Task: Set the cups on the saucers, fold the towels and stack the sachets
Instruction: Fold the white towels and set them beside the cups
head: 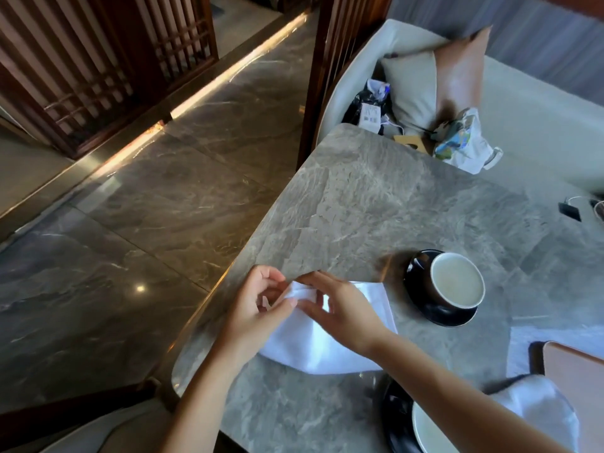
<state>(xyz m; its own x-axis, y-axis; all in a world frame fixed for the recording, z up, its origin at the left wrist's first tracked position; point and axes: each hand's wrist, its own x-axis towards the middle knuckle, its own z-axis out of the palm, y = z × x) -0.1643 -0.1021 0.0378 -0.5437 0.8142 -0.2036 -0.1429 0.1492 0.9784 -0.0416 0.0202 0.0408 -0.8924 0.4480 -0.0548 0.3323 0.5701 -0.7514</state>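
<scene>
Where the grey table [376,197] nears its left edge, I see the left hand [258,308] pinching the far corner of a white towel [327,349] lying flat there. The right hand [346,308], just beside it, pinches the same corner. Farther right, a cup [457,279] stands on a black saucer [434,317]. Nearer me sit a second cup [426,433] and a second towel [539,397].

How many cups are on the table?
2. One cup sits on a black saucer beside the towel; the other cup is at the bottom edge, cut off. More may be hidden.
</scene>
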